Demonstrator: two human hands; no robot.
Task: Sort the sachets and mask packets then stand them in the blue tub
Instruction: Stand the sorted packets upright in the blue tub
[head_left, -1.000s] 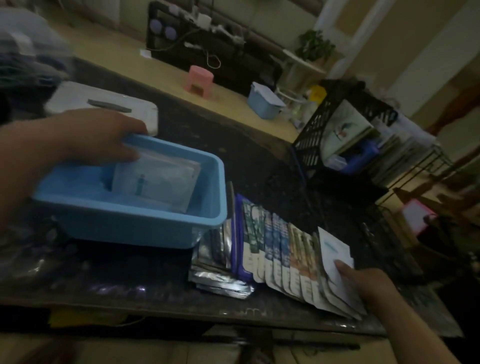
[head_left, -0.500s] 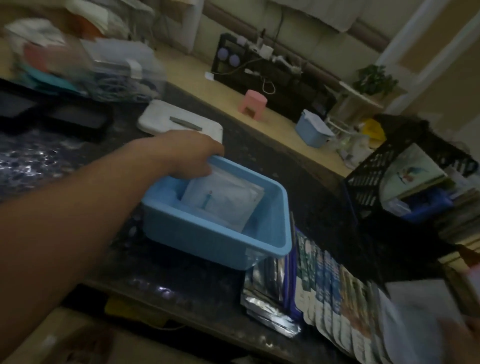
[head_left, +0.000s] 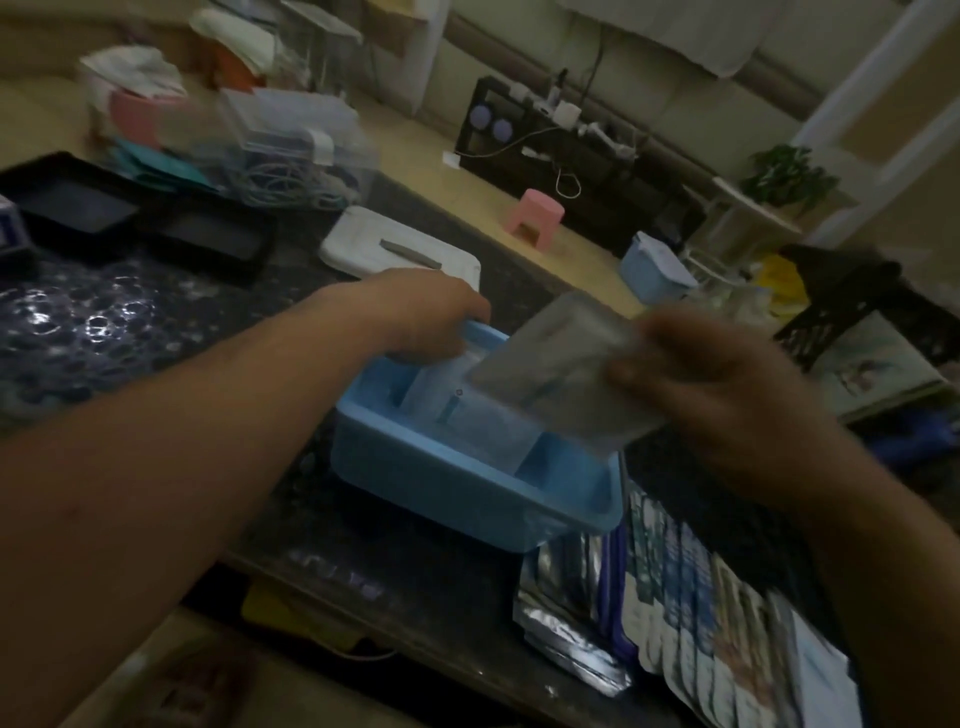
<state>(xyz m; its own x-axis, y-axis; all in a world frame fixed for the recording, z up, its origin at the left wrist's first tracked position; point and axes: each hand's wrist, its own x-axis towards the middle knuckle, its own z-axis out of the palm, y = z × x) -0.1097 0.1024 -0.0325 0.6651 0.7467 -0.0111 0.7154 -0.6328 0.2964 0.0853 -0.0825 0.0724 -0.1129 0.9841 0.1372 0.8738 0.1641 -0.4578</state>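
Mid-frame, a packet (head_left: 561, 374) over the tub (head_left: 467, 486).
The right hand (head_left: 717, 400) pinches it; the left hand (head_left: 415, 317) grips standing packets (head_left: 467, 415) inside.

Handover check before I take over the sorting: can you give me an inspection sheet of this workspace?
Surface: dark speckled countertop.
Job's things: blue tub holding standing packets; fanned sachets and foil sachets beside it.
Clutter: white lidded box, black trays, clear bin, black crate.
Grips: left hand holds the standing packets; right hand holds a mask packet over the tub.
Cables: coiled in the clear bin; more on the black cabinet.
Surroundings: pink stool, potted plant.
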